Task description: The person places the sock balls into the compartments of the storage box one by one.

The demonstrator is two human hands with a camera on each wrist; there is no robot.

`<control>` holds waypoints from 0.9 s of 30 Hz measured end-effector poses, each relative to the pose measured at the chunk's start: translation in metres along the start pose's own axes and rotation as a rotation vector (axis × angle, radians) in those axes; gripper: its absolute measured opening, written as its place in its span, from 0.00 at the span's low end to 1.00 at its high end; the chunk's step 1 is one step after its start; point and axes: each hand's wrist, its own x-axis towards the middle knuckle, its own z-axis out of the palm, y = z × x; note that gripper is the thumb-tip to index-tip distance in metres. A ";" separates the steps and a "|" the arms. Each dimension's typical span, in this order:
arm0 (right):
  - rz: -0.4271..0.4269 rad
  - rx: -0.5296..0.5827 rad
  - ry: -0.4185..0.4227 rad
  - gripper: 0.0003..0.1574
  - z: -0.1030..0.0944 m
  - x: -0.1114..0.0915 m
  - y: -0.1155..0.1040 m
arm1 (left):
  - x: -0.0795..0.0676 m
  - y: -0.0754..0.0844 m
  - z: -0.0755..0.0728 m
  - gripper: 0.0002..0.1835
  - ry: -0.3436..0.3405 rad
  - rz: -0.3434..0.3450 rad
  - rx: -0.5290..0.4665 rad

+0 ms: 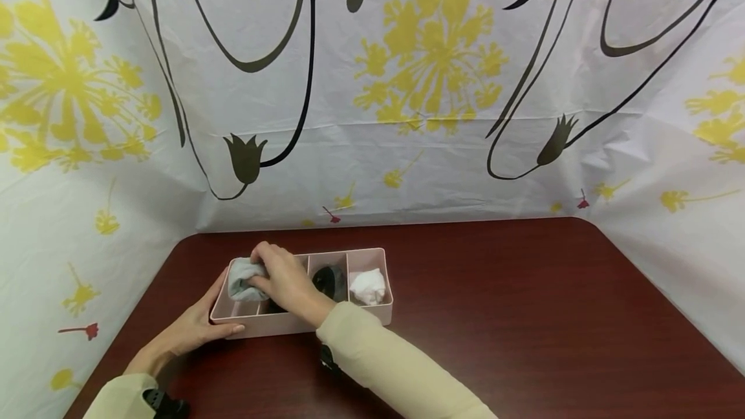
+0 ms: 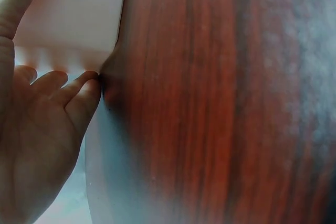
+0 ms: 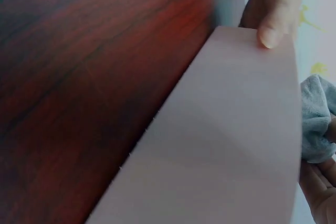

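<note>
A pale pink divided box [image 1: 279, 324] stands on the table. My left hand [image 1: 189, 330] holds its left end, the thumb along the front wall and the fingers against the end wall, as the left wrist view also shows on the box [image 2: 73, 14]. A bunched grey-blue cloth [image 1: 241, 279] sits at the leftmost compartment, partly above the rim. My right hand [image 1: 288, 283] reaches over the box and pinches this cloth [image 3: 313, 119] between thumb and fingers. A dark, rolled item [image 1: 330, 282] and a crumpled white cloth [image 1: 368, 287] lie in compartments to the right. My right hand and wrist hide the middle compartments.
The dark red wooden table [image 1: 495, 315] extends to the right of the box. Behind it hangs a white sheet [image 1: 431, 180] with yellow and dark flower prints, which also runs along both sides.
</note>
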 end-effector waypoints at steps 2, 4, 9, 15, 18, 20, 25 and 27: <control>0.008 -0.015 -0.010 0.16 0.003 0.000 0.000 | 0.000 0.000 0.000 0.58 -0.006 0.001 -0.012; 0.011 -0.029 -0.019 0.16 0.006 0.000 -0.001 | 0.000 -0.001 0.000 0.58 -0.009 0.009 -0.022; -0.011 -0.071 -0.044 0.15 0.009 0.003 -0.004 | 0.000 -0.001 0.000 0.58 -0.015 0.012 -0.028; -0.055 -0.177 -0.072 0.14 0.012 0.005 -0.009 | 0.001 -0.001 -0.001 0.58 -0.033 -0.022 -0.011; -0.075 -0.263 -0.119 0.15 0.013 0.006 -0.012 | 0.001 -0.001 -0.001 0.58 -0.032 -0.006 -0.001; -0.091 -0.336 -0.156 0.16 0.014 0.006 -0.015 | 0.001 -0.001 -0.001 0.58 -0.028 0.001 -0.002; -0.107 -0.480 -0.246 0.17 0.019 0.008 -0.025 | 0.000 -0.001 0.000 0.58 -0.030 0.019 -0.027; -0.096 -0.513 -0.289 0.19 0.022 0.008 -0.029 | 0.000 -0.001 0.000 0.58 -0.029 0.014 -0.025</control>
